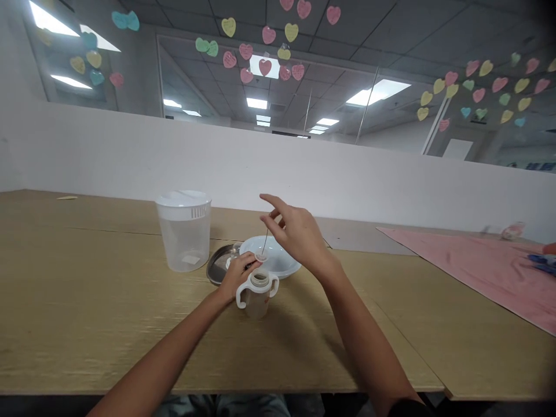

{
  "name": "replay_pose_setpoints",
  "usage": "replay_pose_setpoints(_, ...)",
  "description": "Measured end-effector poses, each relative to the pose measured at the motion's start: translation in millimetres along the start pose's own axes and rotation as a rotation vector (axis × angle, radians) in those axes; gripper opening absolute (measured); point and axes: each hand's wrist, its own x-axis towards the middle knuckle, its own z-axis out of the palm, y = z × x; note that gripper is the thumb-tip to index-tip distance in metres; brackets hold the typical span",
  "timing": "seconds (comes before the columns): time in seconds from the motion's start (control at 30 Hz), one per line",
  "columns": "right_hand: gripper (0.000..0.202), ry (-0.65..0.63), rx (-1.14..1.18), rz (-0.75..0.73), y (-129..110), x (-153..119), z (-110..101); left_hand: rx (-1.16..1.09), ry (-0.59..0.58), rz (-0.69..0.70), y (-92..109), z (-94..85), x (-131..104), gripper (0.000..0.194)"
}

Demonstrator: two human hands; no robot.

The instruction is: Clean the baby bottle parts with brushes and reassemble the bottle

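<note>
One rod [264, 241] is pinched by right hand [300, 233], one cap [260, 258] by left hand [237, 274]. Bottle [257, 302] stands toward front edge of worktop [104, 313].

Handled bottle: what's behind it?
Behind the bottle sit the pale bowl and metal tray. The left hand covers part of the tray; what lies there can't be seen.

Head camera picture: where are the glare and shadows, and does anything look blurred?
In the head view, ceiling lights glare white; any writing on the heart-shaped sticky notes there is too soft to read; also in the head view, soft shadow falls on the table right of the two-handled bottle.
</note>
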Motion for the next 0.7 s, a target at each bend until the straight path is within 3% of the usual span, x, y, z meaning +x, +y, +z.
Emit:
replay_pose_setpoints(0.1,0.026,-0.021,-0.045,0.01,0,1,0,-0.003,-0.008,0.001,0,-0.1,0,0.028)
replay_pose_setpoints(0.23,0.056,-0.073,-0.007,0.059,3,5,10,-0.02,-0.025,0.017,1,-1.2,0,0.031)
replay_pose_setpoints(0.33,0.064,-0.083,0.049,0.099,5,7,18,-0.021,-0.038,0.053,0,-1.4,-1,0.033)
replay_pose_setpoints(0.5,0.061,-0.243,0.107,0.062,5,5,23,-0.022,-0.01,0.038,-6,0.8,0,0.032)
replay_pose_setpoints(0.7,0.053,-0.29,0.145,0.053,9,5,26,-0.037,0.0,0.004,-7,1.9,0,0.028)
